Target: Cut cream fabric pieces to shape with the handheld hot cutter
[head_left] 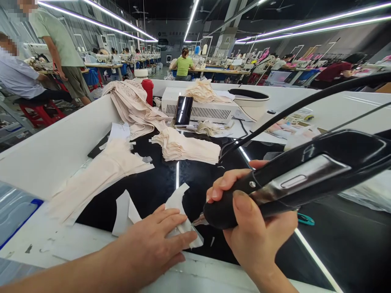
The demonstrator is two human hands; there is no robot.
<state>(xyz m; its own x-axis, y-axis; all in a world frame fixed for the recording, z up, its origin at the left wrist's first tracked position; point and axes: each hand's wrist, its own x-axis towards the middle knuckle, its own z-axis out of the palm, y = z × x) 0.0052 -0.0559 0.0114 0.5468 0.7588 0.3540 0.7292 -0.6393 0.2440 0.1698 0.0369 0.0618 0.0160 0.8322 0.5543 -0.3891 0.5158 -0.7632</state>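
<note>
My right hand point(250, 224) is wrapped round a black corded hand-held cutter point(305, 175), with a metal panel along its side. Its narrow metal tip point(200, 221) points left, at the edge of a curved white piece point(178, 199), and I cannot tell whether it touches. Fingers stretched flat, my left hand point(161, 240) presses that piece onto the black tabletop point(146, 195) and hides part of it. Just beyond the left hand lies another white cut piece point(124, 209). A tiny white sliver point(212, 241) rests below the cutter's tip.
Stacked cream fabric pieces point(189, 146) lie ahead, with more cream fabric point(97, 175) at left. Behind stand a phone point(183, 110), a vented white box point(204, 110) and a red container point(148, 90). The cutter's cable point(293, 106) arches right. A turquoise-handled item point(306, 219) lies beside my right hand.
</note>
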